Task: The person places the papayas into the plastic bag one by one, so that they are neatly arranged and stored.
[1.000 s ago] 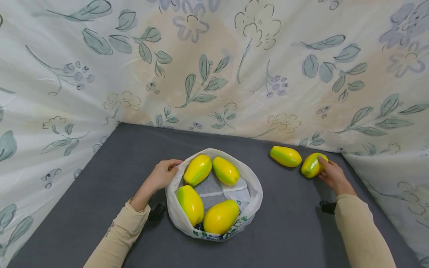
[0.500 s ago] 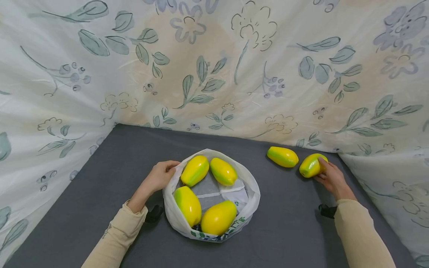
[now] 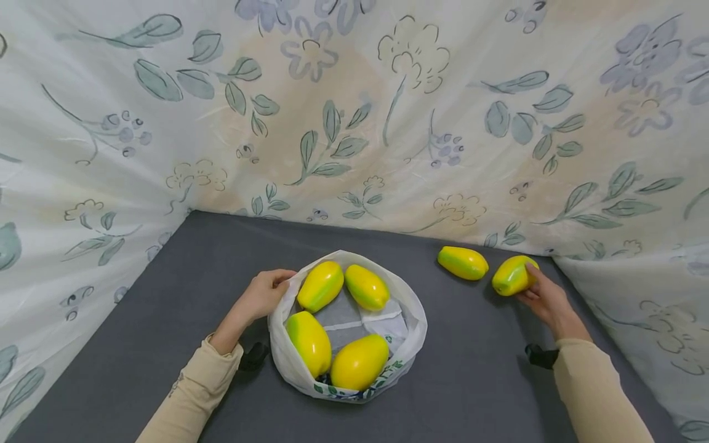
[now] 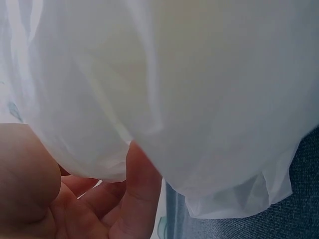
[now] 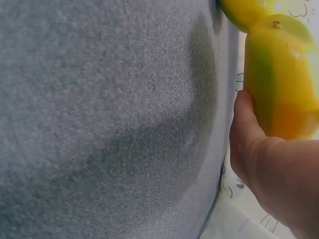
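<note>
Clearly, the right hand [image 3: 545, 298] curls round a yellow-green fruit [image 3: 511, 276], perhaps just off the grey cloth [image 3: 471, 369]; the left hand [image 3: 264, 294] pinches the rim of the white bag [image 3: 417, 332], presumably keeping its mouth wide. Four similar fruits [image 3: 360, 362] lie inside, one loose fruit [image 3: 463, 263] outside. The right hand's far fingers are hidden.
</note>
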Motion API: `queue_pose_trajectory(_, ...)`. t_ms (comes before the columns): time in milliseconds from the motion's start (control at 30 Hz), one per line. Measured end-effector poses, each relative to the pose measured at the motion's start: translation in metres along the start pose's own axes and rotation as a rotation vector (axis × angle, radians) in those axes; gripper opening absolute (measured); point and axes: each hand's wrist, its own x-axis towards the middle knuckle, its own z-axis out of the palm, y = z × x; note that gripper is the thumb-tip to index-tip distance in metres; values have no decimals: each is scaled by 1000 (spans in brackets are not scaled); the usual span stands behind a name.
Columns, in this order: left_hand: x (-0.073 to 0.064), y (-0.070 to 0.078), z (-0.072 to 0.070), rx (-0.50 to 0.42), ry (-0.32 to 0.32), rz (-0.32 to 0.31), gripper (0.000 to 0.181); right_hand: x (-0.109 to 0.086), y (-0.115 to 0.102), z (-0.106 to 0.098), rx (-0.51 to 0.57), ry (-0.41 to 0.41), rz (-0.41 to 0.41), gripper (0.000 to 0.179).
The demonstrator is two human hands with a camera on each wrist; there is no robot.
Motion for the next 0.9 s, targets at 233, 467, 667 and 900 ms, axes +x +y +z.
queue_pose_trajectory(233, -1, -1, 1, -1, 3, -4, 31, -9, 4, 1, -26, -79, -27, 104)
queue_pose_trajectory(467, -1, 0, 0, -4, -7, -19, 32, -15, 4, 2, -81, -231, -72, 107)
queue_pose_trajectory(667, -2, 1, 0, -4, -2, -5, 31, 4, 9, -3, -116, -242, -116, 96)
queue_pose_trajectory(900, -2, 4, -1, -8, 1, -2, 31, -5, 10, 7, -142, -298, -163, 89)
